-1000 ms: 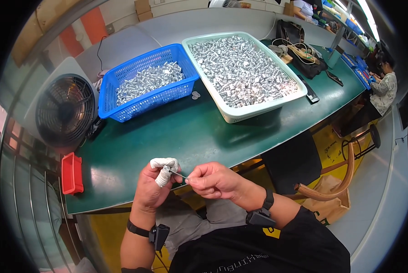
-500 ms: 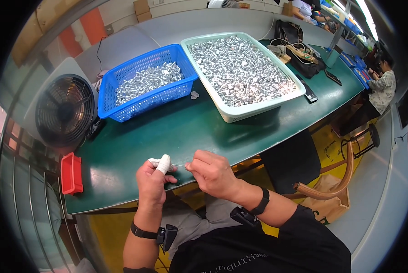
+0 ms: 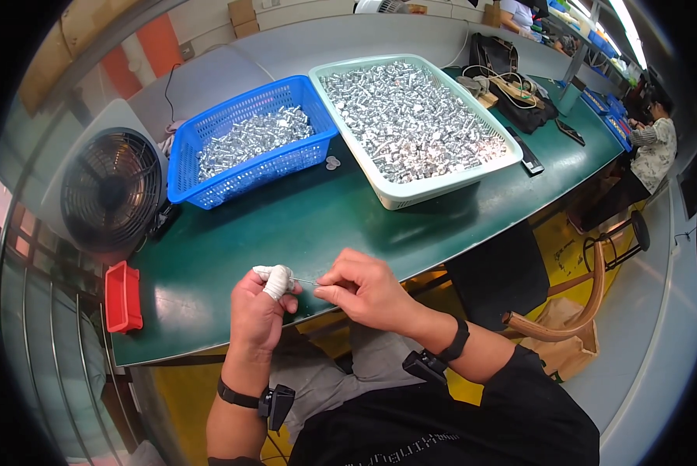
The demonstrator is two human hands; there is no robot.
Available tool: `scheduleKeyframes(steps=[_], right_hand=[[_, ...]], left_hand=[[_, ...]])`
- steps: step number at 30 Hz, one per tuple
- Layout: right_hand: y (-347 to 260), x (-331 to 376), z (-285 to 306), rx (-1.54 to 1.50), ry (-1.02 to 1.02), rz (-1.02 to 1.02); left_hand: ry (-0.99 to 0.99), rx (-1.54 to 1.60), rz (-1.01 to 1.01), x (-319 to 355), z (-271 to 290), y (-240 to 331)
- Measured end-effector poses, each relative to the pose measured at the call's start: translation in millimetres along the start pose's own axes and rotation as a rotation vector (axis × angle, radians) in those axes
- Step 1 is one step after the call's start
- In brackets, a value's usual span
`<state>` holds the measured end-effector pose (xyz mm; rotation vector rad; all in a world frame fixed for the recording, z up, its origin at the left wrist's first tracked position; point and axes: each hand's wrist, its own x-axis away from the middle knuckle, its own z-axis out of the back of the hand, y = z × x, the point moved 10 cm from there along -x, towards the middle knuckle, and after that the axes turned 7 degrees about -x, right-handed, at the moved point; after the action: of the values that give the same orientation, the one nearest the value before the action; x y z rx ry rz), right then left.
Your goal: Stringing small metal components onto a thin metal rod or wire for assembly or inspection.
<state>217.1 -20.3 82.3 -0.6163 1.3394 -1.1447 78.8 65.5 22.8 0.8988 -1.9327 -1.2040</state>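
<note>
White tape or finger covers wrap the thumb and forefinger of my left hand (image 3: 260,312), which are pinched together at the table's near edge. Whatever they grip is too small and covered to make out. A thin metal rod (image 3: 306,281) spans the gap between my hands. Its right end is held by the thumb and fingers of my right hand (image 3: 370,290); its other end meets the left fingertips. Beyond my hands, a blue plastic basket (image 3: 259,172) and a larger pale green basket (image 3: 411,192) contain many small silvery metal parts (image 3: 411,116).
On the green table (image 3: 232,248), a fan (image 3: 111,182) stands at the left, above a small red bin (image 3: 121,297). A few small discs (image 3: 332,162) lie beside the blue basket. A black bag (image 3: 519,97) and phone (image 3: 569,132) lie right. Another person (image 3: 651,151) works far right.
My right hand has turned slightly, its fingers less tightly curled around the rod. The left thumb has bent lower over the forefinger. The baskets have stayed put.
</note>
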Motion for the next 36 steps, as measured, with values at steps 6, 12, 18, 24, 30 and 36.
scheduleKeyframes(steps=[6, 12, 18, 24, 30, 36], right_hand=[[13, 9, 2, -0.076, 0.013, -0.043], [33, 23, -16, -0.355, -0.140, -0.461], [36, 27, -22, -0.266, -0.149, -0.483], [-25, 25, -5, 0.383, 0.099, 0.338], [0, 22, -14, -0.032, -0.102, 0.068], [17, 25, -25, -0.310, -0.158, -0.141]], left_hand=[[-0.038, -0.073, -0.103, 1, 0, 4], [-0.281, -0.004, -0.367, 14, -30, 37], [-0.146, -0.126, -0.166, 1, -4, 11], [-0.070, -0.030, -0.051, 0, 7, -5], [-0.321, 0.073, -0.140, 8, -20, 14], [-0.511, 0.146, -0.187, 13, -28, 17]])
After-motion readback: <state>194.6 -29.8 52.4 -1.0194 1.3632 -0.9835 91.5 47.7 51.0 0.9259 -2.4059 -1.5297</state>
